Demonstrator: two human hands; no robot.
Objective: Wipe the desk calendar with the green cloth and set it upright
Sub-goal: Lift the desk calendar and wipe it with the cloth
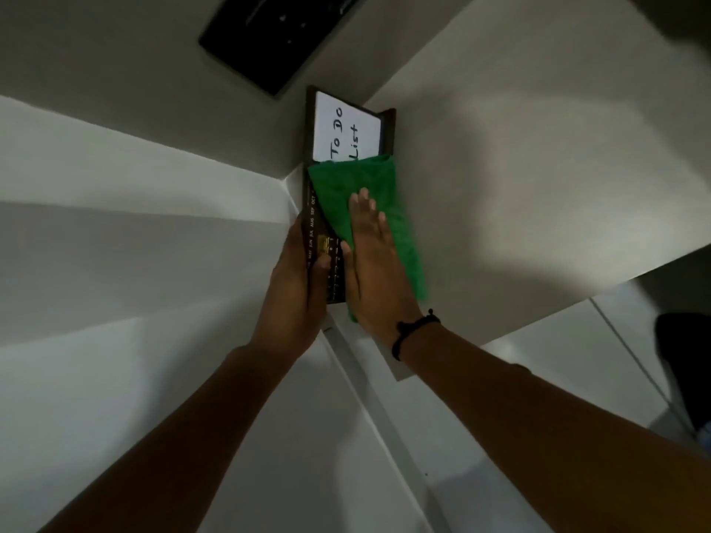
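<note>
The desk calendar (312,221) is a dark brown board with month names in small print, lying flat at the left edge of a pale shelf top (519,178). Its far half carries a white card that reads "To Do List". The green cloth (346,186) is spread over the calendar's middle. My right hand (371,263) lies flat on the cloth, fingers together and stretched out, pressing it down. My left hand (296,286) grips the calendar's near left edge, thumb on top of the board. The cloth and hands hide most of the calendar's face.
A black flat panel (277,32) hangs on the wall beyond the calendar. White cabinet faces (115,263) drop away to the left and below. A dark shape (685,363) sits low at the right. A black cord bracelet is on my right wrist.
</note>
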